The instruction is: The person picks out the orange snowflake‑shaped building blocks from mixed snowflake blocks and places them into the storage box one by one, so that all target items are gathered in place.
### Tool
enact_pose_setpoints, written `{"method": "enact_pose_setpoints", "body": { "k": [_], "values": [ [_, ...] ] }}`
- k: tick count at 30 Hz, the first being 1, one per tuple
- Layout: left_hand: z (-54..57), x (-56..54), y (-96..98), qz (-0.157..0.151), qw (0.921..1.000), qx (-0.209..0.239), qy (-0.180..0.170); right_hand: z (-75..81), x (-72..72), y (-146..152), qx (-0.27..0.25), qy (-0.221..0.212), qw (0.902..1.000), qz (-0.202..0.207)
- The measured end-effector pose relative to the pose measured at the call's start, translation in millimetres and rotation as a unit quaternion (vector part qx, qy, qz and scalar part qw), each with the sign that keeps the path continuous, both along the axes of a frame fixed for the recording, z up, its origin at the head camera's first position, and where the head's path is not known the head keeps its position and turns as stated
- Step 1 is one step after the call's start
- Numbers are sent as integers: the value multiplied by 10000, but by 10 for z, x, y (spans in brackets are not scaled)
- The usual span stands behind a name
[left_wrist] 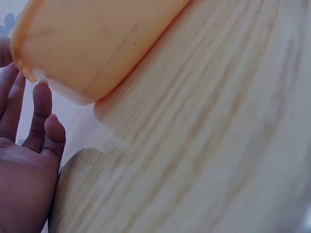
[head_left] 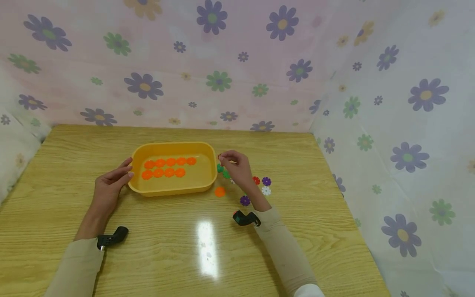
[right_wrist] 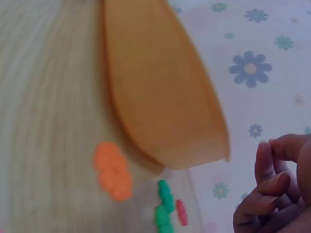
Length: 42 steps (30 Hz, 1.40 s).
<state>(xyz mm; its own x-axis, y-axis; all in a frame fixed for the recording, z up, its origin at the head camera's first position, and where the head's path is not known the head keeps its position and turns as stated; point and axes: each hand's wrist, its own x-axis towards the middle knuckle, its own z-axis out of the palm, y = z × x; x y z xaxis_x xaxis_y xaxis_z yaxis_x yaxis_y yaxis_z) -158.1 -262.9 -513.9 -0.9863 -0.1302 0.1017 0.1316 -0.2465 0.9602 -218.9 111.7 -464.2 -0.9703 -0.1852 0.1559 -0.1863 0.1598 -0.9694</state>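
A yellow plastic basin (head_left: pixel 178 189) stands on the table, with two rows of orange flower-shaped pieces (head_left: pixel 170 173) laid on its floor. My left hand (head_left: pixel 107 186) rests against the basin's left end, its fairly straight fingers and thumb at the rim (left_wrist: pixel 22 70). Just past the right end, my right hand (head_left: pixel 239 171) pinches a small red flower-shaped piece (head_left: pixel 219 157) between thumb and fingertips; the hand hides most of it. Close under that hand lie green pieces (head_left: pixel 220 168), and beside them another red piece (right_wrist: pixel 181 212) shows in the right wrist view.
An orange piece (head_left: pixel 220 192) lies at the basin's near right corner. Farther right are a red piece (head_left: pixel 256 180), a purple one (head_left: pixel 266 181) and a white one (head_left: pixel 266 190), with another purple piece (head_left: pixel 245 201) nearer. Flowered cloth (head_left: pixel 219 103) hangs behind the wooden table (head_left: pixel 159 247).
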Motion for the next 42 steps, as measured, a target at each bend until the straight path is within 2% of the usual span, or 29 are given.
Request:
{"method": "enact_pose_setpoints", "body": {
  "k": [3,6,13,17,23,32,42],
  "values": [
    [3,-1,2,46,10000,-26,-26,-107,45,60,323,-258,9991,-52],
    [2,-3,5,75,10000,-42,-20,-218,79,112,824,-470,9954,132],
    [-5,2,9,-25,9999,99,96,-344,146,204,2048,-788,9712,931],
    [-7,0,13,32,10000,52,41,-316,183,229,2226,-865,9635,1212],
    [-7,-8,8,69,10000,-32,-23,-297,194,258,2274,-798,9584,1530],
    [1,-12,3,65,9999,-102,-36,-303,166,254,2362,-725,9571,1515],
    [14,2,7,-129,9997,175,73,-298,157,255,2495,-650,9547,1486]
  ]
}}
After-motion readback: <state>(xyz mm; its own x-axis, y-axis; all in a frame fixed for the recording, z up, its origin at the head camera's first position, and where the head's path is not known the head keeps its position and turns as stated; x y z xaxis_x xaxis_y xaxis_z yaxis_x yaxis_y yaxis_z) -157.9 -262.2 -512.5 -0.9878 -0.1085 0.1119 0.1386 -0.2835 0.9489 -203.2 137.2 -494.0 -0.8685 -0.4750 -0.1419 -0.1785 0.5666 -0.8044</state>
